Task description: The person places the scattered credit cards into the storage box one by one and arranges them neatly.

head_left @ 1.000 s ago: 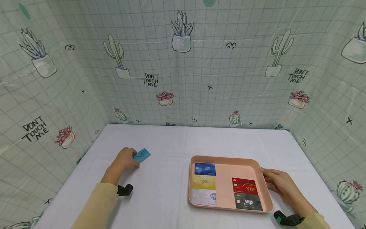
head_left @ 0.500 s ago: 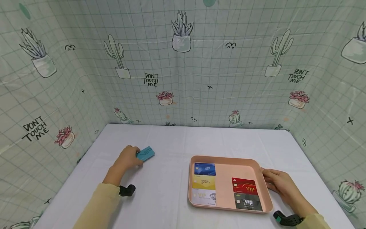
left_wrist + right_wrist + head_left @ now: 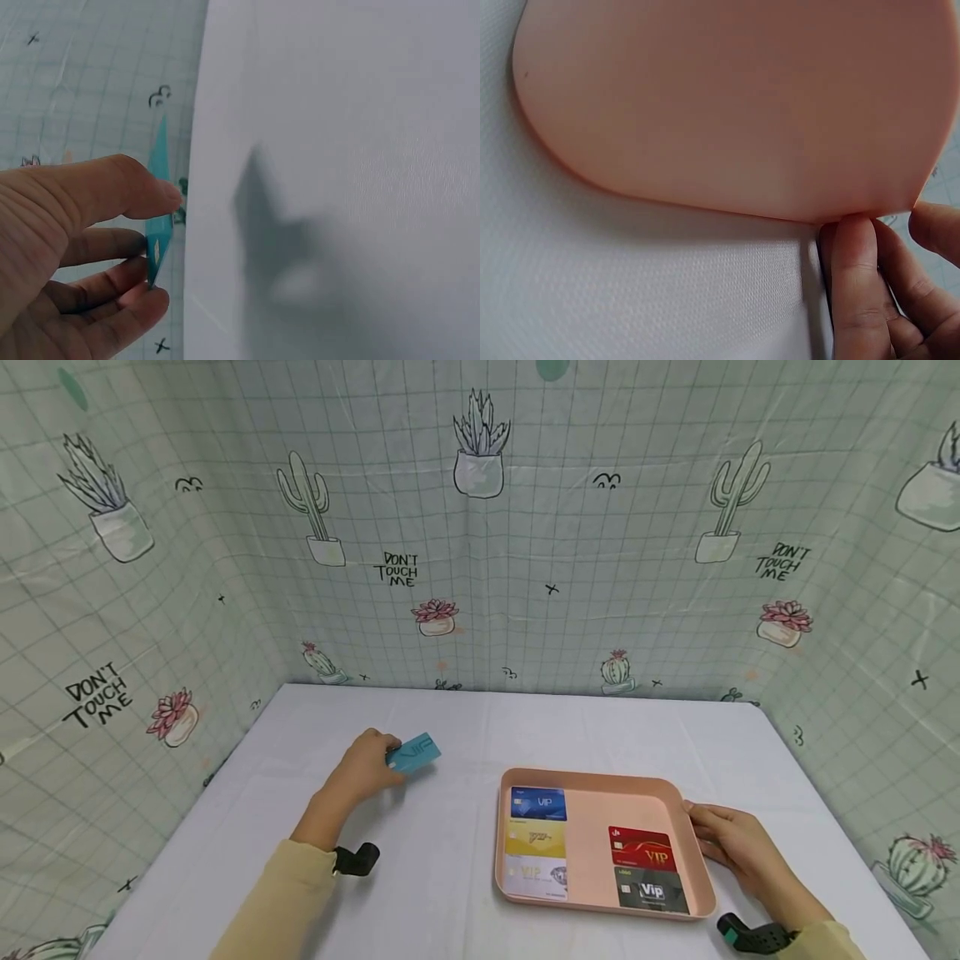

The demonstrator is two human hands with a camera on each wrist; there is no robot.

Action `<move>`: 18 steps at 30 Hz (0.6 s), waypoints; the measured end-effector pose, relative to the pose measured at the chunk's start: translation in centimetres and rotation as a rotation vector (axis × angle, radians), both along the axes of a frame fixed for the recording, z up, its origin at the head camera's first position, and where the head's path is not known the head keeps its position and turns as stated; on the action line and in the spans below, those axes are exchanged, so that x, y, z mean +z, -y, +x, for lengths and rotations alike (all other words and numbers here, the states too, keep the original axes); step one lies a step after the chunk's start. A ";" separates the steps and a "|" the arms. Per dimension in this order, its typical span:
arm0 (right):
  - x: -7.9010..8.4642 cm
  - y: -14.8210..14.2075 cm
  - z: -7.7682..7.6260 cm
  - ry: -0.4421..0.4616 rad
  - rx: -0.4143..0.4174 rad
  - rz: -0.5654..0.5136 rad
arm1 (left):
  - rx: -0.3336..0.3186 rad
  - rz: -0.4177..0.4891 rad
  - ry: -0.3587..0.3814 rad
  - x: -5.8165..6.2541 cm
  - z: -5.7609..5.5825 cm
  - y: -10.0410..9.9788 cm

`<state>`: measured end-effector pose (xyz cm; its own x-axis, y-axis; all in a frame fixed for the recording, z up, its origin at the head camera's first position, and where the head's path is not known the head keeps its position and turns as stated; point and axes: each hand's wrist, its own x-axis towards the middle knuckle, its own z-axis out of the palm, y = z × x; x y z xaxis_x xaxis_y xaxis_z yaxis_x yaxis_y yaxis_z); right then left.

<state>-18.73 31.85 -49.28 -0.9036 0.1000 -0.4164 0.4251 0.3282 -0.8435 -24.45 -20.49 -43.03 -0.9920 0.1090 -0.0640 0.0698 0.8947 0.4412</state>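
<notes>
A teal card (image 3: 415, 752) lettered VIP is pinched between the thumb and fingers of my left hand (image 3: 366, 766), raised above the table at left of centre. In the left wrist view the card (image 3: 160, 202) appears nearly edge-on, its shadow falling on the white cloth. My right hand (image 3: 731, 839) holds the right edge of a pink tray (image 3: 587, 860), fingertips (image 3: 855, 232) at its rim. Inside the tray's left side lie a blue card (image 3: 537, 803), a yellow card (image 3: 535, 838) and a white card (image 3: 535, 877) in a column. A red card (image 3: 642, 847) lies above a dark grey card (image 3: 650, 890) at right.
White cloth covers the table (image 3: 442, 893). Behind it and along both sides hangs a grid-patterned curtain (image 3: 510, 543) printed with cactus drawings. Each wrist wears a black device, such as the left wrist device (image 3: 357, 859).
My left hand has carried the teal card to the right and slightly farther back. The right hand, the tray and the cards in it have stayed in place.
</notes>
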 end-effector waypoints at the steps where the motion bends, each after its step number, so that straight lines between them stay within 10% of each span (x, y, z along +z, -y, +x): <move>1: 0.0 0.0 0.0 0.001 -0.001 0.002 | -0.006 0.000 -0.007 0.1 0.0 -0.3; 18: -0.3 -0.1 0.1 -0.002 -0.009 -0.026 | -0.084 0.034 -0.032 0.4 0.4 -4.4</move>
<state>-18.68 31.99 -49.54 -0.9038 0.0974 -0.4168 0.4259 0.3020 -0.8529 -24.09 -16.06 -42.61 -0.9808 0.1932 -0.0274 0.1582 0.8696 0.4678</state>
